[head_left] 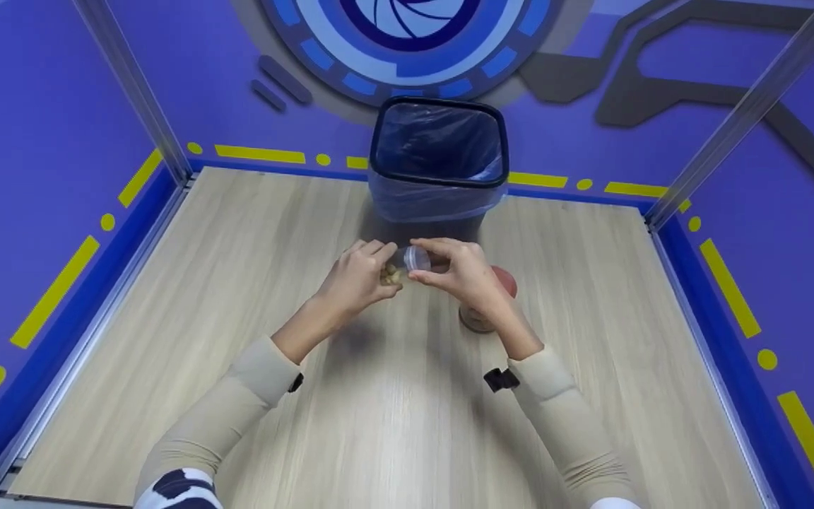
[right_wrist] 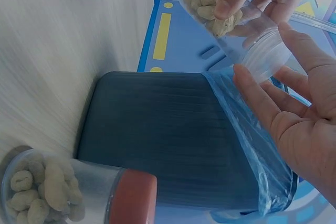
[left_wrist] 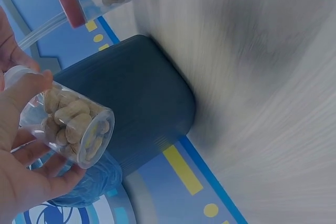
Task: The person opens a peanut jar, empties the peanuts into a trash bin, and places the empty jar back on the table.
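A clear jar (left_wrist: 97,132) is being held above the table (head_left: 350,438), on the near side of a dark bin (head_left: 435,230); its body is being gripped by the left hand (head_left: 359,274), with the fingers and thumb being curled around it; peanuts (left_wrist: 71,119) are being contained in the jar, gathered toward its base; the jar is being kept tilted, its mouth directed toward the right hand (head_left: 465,272); a translucent lid (right_wrist: 268,55) at the mouth is being pinched between the right thumb and fingers; a red-lidded jar (right_wrist: 86,187), also containing peanuts, is being supported upright by the table, partly hidden in the head view by the right forearm; the bin's rim is being covered by a plastic liner (head_left: 428,201).
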{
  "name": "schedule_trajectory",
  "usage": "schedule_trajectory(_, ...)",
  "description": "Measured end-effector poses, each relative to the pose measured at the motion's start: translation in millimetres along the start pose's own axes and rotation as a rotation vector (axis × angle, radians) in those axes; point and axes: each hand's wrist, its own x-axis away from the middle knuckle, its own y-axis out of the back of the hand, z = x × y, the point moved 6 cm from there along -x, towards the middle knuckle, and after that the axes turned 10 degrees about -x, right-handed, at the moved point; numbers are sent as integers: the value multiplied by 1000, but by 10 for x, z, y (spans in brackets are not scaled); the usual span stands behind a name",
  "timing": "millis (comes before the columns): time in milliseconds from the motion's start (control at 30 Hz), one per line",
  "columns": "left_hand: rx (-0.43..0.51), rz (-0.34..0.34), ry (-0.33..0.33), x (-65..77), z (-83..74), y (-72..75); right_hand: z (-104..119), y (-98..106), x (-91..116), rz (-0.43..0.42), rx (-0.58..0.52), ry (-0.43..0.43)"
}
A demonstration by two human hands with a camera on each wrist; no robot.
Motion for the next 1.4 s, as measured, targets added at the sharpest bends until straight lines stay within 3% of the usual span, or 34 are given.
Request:
schedule_trajectory(300,-40,-29,-54,-23,-38,70,53,44,0,-18,-6,-10)
schedule_trajectory(500,-39,-45,-79,-32,-81,102,108,104,-12,-17,87,46)
schedule_trajectory(700,-52,-104,-65,-55,-90,111,130,143,-17,-49,113,49)
schedule_trajectory(867,-128,-179,-32,-52,-103,120,138,110,-17,-93,100,-15)
schedule_trajectory(1167,-213,-229,-11,-22,-116,171,127,22,-54,-125,82,-284)
schedule_trajectory(1267,-205,-242,-20,-21,-115,183,125,17,-68,-137,55,-291)
schedule_trajectory(1400,-181,-268,-30,-21,-100,197,121,3,-65,-145,-24,-228)
